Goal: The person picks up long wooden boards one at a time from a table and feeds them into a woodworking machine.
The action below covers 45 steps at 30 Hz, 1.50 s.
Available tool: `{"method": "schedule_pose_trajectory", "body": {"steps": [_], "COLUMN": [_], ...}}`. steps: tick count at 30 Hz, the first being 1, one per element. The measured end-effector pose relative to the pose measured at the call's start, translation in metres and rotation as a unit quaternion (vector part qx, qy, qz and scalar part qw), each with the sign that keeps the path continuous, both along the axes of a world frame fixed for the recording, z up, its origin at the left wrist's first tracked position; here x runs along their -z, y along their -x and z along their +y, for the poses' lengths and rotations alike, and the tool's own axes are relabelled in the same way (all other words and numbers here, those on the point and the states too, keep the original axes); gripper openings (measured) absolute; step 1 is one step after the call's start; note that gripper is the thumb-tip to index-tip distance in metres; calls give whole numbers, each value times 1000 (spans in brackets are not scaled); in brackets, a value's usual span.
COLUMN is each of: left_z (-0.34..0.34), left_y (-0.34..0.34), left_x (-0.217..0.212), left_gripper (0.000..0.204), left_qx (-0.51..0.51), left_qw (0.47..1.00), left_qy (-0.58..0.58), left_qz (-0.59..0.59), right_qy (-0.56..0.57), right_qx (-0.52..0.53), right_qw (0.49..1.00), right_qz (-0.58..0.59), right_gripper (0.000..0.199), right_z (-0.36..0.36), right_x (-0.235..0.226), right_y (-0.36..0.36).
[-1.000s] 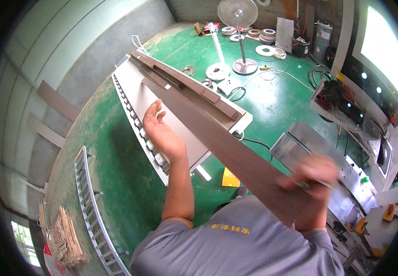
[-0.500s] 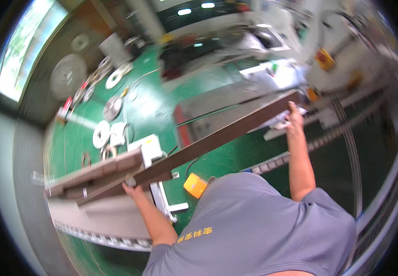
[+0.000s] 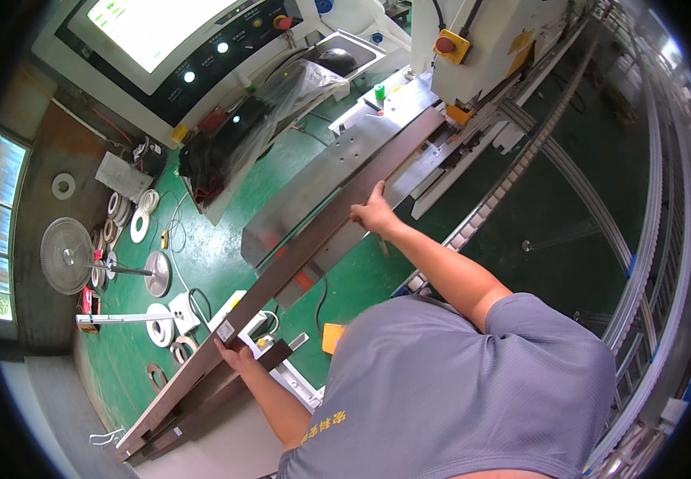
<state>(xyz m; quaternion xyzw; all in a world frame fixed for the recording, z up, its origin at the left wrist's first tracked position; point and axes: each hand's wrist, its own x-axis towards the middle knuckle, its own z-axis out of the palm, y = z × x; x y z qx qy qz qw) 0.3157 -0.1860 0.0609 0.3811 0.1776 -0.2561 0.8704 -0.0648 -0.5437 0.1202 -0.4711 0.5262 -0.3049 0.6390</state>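
A long, narrow brown board [image 3: 317, 243] slants from the lower left up to the metal bed [image 3: 345, 164] of a machine, its far end lying along the bed. My right hand [image 3: 373, 211] grips the board's near edge around the middle of its length, one digit stretched upward. Lower down, my left hand [image 3: 236, 356] is closed on the edge beside a small white label [image 3: 226, 330]. The fingers under the board are hidden. More brown boards [image 3: 238, 382] lie below and beside my left hand, on a pale surface [image 3: 218, 435].
A control panel [image 3: 162, 48] with a lit screen stands at the far left. Plastic sheeting [image 3: 305, 84] covers a ledge beneath it. A red stop button [image 3: 444, 45] sits on the machine at the right. Rolls of edge tape [image 3: 139, 226] and a standing fan [image 3: 70, 255] occupy the green floor. A roller track [image 3: 489, 207] runs right.
The board's far end has come down onto the machine bed, and the board now slants more steeply. My right hand has moved left along with it; my left hand has shifted slightly lower.
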Motion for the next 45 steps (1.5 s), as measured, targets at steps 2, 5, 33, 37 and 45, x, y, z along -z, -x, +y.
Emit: {"method": "schedule_pose_trajectory", "body": {"steps": [2, 5, 33, 37, 45], "left_z": [-15, -24, -153, -138, -22], "left_y": [0, -4, 140, 132, 38], "left_x": [4, 14, -69, -86, -37], "left_gripper": [30, 29, 35, 29, 27], "left_qx": [61, 135, 486, 487, 240], "left_qw": [997, 988, 871, 864, 940], "left_qy": [39, 58, -73, -123, -240], "left_qz": [-14, -47, 13, -26, -23], "right_qy": [118, 191, -86, -64, -117], "right_qx": [47, 86, -98, -14, 38], "right_qw": [981, 950, 990, 996, 984], "right_qz": [144, 231, -50, -59, -126], "right_gripper": [99, 98, 102, 102, 82], "right_z": [-27, -49, 58, 21, -41], "right_x": [54, 63, -22, -11, -17], "right_y": [-18, -21, -33, -32, 18]}}
